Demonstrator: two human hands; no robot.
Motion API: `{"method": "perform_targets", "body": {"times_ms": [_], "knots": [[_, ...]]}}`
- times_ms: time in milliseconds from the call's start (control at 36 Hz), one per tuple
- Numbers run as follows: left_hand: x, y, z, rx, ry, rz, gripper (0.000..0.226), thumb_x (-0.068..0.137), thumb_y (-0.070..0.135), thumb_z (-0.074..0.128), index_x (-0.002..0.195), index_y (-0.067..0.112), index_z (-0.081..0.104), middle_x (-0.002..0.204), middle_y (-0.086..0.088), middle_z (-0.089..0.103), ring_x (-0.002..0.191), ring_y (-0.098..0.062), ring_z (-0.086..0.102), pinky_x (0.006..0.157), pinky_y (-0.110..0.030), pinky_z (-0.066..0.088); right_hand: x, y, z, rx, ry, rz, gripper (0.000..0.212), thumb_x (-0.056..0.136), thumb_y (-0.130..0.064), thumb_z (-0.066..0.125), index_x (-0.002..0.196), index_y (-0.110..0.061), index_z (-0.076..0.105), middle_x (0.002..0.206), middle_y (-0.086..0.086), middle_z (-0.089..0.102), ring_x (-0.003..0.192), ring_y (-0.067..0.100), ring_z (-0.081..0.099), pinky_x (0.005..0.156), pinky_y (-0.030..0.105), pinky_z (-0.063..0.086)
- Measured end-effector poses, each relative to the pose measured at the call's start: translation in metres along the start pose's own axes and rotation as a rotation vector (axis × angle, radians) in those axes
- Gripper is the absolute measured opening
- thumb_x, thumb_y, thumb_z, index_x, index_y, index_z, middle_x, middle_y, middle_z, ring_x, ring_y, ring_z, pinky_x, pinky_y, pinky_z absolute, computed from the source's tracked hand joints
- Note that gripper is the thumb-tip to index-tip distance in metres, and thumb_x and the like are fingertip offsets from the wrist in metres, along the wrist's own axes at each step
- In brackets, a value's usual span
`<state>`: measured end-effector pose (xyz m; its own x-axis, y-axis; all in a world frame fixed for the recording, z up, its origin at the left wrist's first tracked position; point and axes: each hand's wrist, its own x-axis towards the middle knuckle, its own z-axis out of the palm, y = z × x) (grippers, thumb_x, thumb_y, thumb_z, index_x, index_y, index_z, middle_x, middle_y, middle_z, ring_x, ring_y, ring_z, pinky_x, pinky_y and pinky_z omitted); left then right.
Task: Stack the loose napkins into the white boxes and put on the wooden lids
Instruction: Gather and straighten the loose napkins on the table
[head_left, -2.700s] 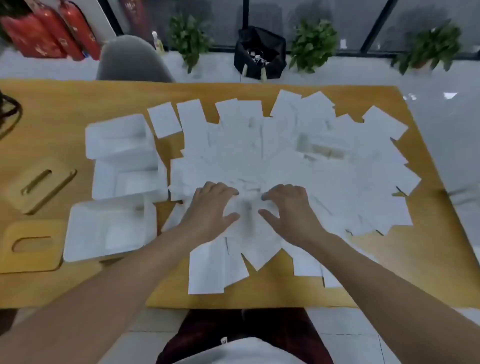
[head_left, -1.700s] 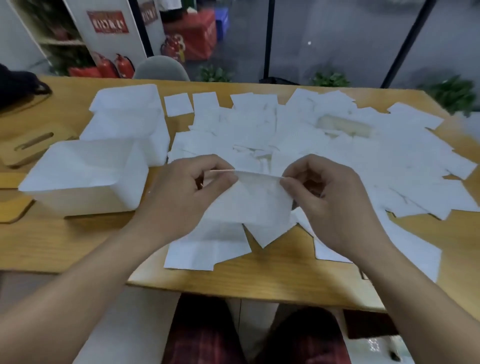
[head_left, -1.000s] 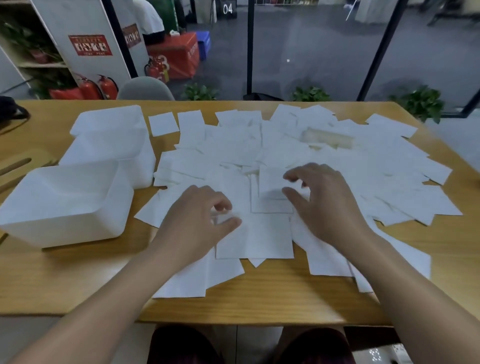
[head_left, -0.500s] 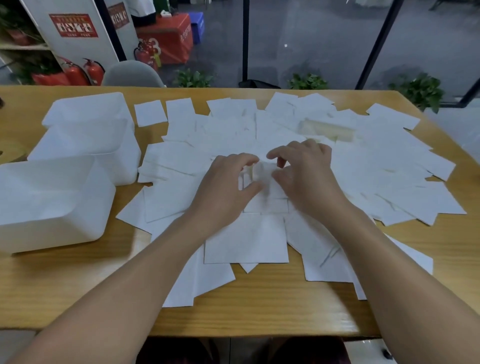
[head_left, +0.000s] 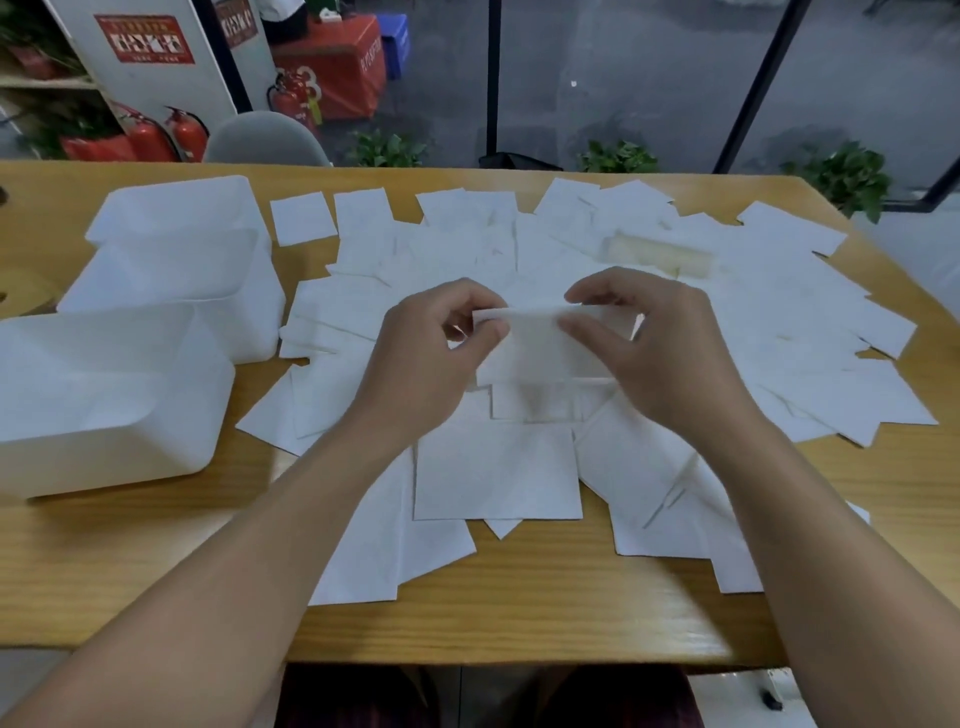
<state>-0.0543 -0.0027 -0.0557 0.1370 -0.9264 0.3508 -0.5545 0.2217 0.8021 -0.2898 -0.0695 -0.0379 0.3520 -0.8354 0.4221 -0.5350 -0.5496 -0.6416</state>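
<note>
While both hands hover above the middle of the wooden table, the head view shows them sharing one folded napkin lifted clear of the spread beneath it. The left hand pinches the napkin's left end between thumb and curled fingers, and the right hand pinches its right end the same way, so the napkin hangs between them with its upper edge roughly level. Beneath and around the hands, loose napkins lie overlapping in a wide fan that covers most of the tabletop, some reaching the near edge. To the left stand three white boxes in a row running away from the person: the nearest white box sits close to the near-left corner, the middle white box touches or nearly touches it behind, and the far white box lies beyond that; all three are open-topped. A wooden lid peeks out at the left edge, mostly hidden by the boxes. Past the far edge are a grey chair back, red fire extinguishers and potted plants.
</note>
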Motion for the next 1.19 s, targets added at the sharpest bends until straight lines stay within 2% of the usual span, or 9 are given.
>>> {"method": "perform_targets", "body": {"times_ms": [111,194,306,444,556,806,917,1028,1194], "knots": [[-0.005,0.008,-0.015,-0.111,-0.032,-0.037,0.003,0.102,0.024,0.076,0.105,0.025,0.078,0.094,0.005,0.077,0.088,-0.020,0.073,0.084,-0.045,0.061,-0.004,-0.012,-0.007,0.143,-0.035,0.065,0.003,0.099,-0.028,0.079,0.096,-0.028,0.080,0.092,-0.016,0.077,0.088,0.008,0.070,0.074,0.023,0.051],[-0.014,0.014,-0.022,-0.120,-0.042,-0.043,0.013,0.106,0.036,0.071,0.103,0.026,0.079,0.078,0.000,0.068,0.070,-0.018,0.060,0.069,-0.042,0.054,-0.013,-0.024,-0.010,0.278,-0.075,0.111,0.005,0.098,-0.025,0.080,0.093,-0.024,0.081,0.090,-0.009,0.078,0.083,0.014,0.075,0.072,0.037,0.060],[-0.031,0.021,-0.032,-0.100,-0.051,-0.078,0.021,0.107,0.033,0.069,0.094,0.020,0.079,0.080,-0.018,0.064,0.065,-0.017,0.048,0.062,-0.030,0.041,-0.026,-0.026,-0.009,0.394,-0.133,0.171,0.002,0.097,-0.026,0.082,0.095,-0.026,0.082,0.079,-0.011,0.072,0.068,0.015,0.061,0.056,0.027,0.047],[-0.056,0.016,-0.041,-0.048,-0.116,-0.172,0.017,0.104,0.033,0.074,0.092,0.024,0.080,0.080,-0.009,0.074,0.070,-0.032,0.061,0.066,-0.030,0.047,-0.049,-0.026,-0.002,0.375,-0.191,0.216,0.003,0.098,-0.021,0.080,0.097,-0.023,0.081,0.078,-0.003,0.072,0.061,0.015,0.061,0.058,0.021,0.050],[-0.072,0.005,-0.038,0.038,-0.158,-0.215,0.017,0.103,0.036,0.075,0.088,0.028,0.077,0.068,-0.006,0.068,0.058,-0.010,0.052,0.062,-0.027,0.045,-0.064,-0.021,0.011,0.282,-0.189,0.243,0.007,0.095,-0.021,0.082,0.096,-0.027,0.079,0.076,-0.007,0.072,0.059,0.010,0.059,0.058,0.021,0.050],[-0.085,-0.006,-0.028,0.240,-0.146,-0.226,0.014,0.104,0.038,0.071,0.092,0.033,0.069,0.065,0.004,0.066,0.061,-0.010,0.061,0.064,-0.024,0.043,-0.081,-0.021,0.028,0.076,-0.147,0.187,0.018,0.092,-0.019,0.085,0.107,-0.025,0.078,0.078,-0.014,0.066,0.080,0.007,0.067,0.075,0.008,0.047],[-0.086,-0.010,-0.028,0.350,-0.129,-0.189,0.018,0.101,0.045,0.072,0.088,0.034,0.066,0.064,0.009,0.064,0.068,-0.007,0.065,0.071,-0.033,0.055,-0.080,-0.019,0.028,-0.034,-0.164,0.117,0.020,0.091,-0.023,0.084,0.109,-0.027,0.076,0.087,-0.017,0.067,0.076,0.008,0.063,0.074,0.019,0.051],[-0.081,-0.011,-0.029,0.544,-0.082,-0.070,0.022,0.098,0.057,0.069,0.096,0.036,0.064,0.086,0.016,0.060,0.086,-0.006,0.058,0.072,-0.033,0.053,-0.073,-0.015,0.028,-0.137,-0.128,0.020,0.018,0.094,-0.035,0.080,0.110,-0.028,0.076,0.102,-0.016,0.065,0.080,0.005,0.059,0.071,0.027,0.047],[-0.071,-0.014,-0.016,0.492,-0.120,-0.011,0.013,0.101,0.046,0.070,0.099,0.033,0.068,0.091,0.016,0.059,0.090,-0.006,0.058,0.077,-0.030,0.053,-0.055,-0.013,0.039,-0.222,-0.188,-0.139,0.010,0.096,-0.030,0.079,0.102,-0.023,0.080,0.104,-0.011,0.066,0.099,0.016,0.057,0.085,0.036,0.047]]}}
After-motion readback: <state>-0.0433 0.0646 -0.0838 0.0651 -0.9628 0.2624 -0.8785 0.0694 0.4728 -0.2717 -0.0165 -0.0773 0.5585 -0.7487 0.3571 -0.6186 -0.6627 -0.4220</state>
